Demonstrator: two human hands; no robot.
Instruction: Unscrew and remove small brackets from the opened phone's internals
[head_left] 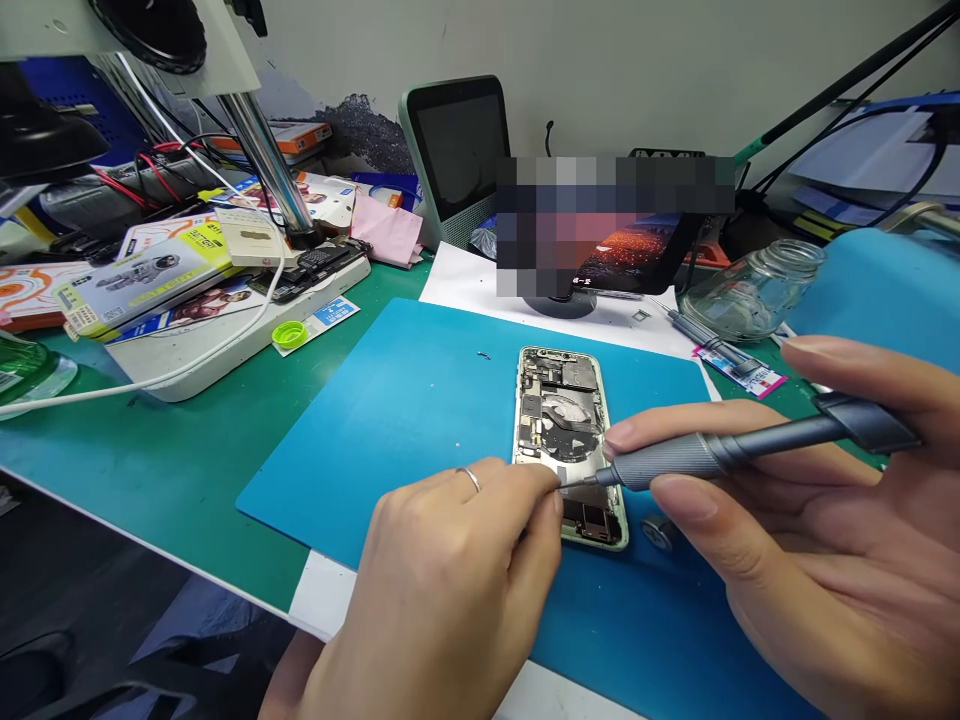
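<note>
An opened smartphone (570,400) lies on the blue mat with its inner parts bare. My right hand (795,520) grips a grey precision screwdriver (675,462) by its knurled barrel, one finger up at its end cap. The shaft points left over the lower part of the phone. At its tip, the thumb and forefinger of my left hand (465,570) are pinched together, a ring on one finger. What they pinch, the bit's end or some tiny part, is hidden. A small round metal piece (658,532) sits right of the phone, partly behind my right hand.
The blue mat (360,430) covers a green table (202,480). Tiny parts (484,355) are scattered on it. Behind stand a display device (461,150), a tablet and a glass jar (754,290). Boxes (150,280), a green cap (289,335) and a metal stand (270,160) are at left.
</note>
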